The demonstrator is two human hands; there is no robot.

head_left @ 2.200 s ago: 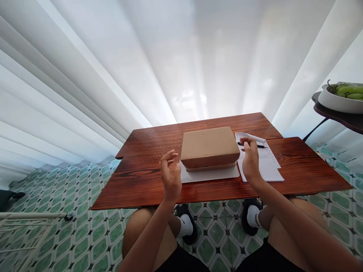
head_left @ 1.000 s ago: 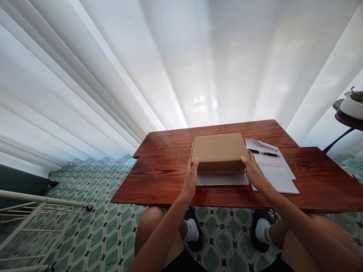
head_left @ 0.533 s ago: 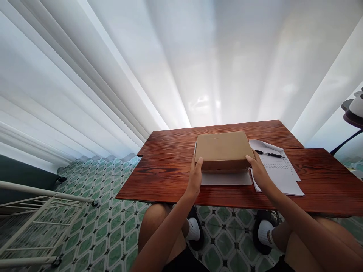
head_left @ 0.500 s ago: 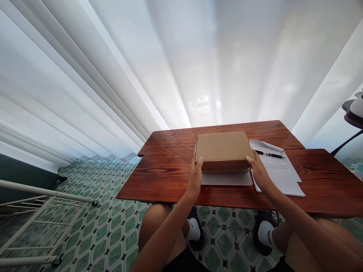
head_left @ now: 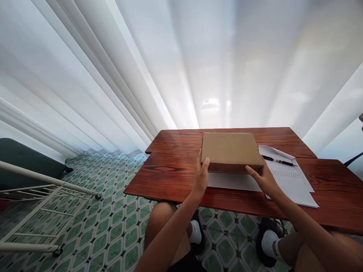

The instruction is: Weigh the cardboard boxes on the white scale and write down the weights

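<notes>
A closed brown cardboard box is held between my two hands over the wooden table. My left hand grips its left end, thumb on the near left corner. At the right end, my right hand clasps the near right corner, with the fingers hidden behind the side. Under the box's near edge a flat white sheet or panel shows; most of it is covered. Just right of the box lie white papers with printed rows, and a black pen rests across them.
The reddish-brown table has a stepped edge at both sides. White curtains hang behind it. On the left, a white metal rack on casters stands on the green tiled floor. My legs are below the table's near edge.
My view has turned slightly, so the scene sits differently in the picture. Both hands still hold the box, whose tilt has changed a little; my right thumb has shifted toward its front face.
</notes>
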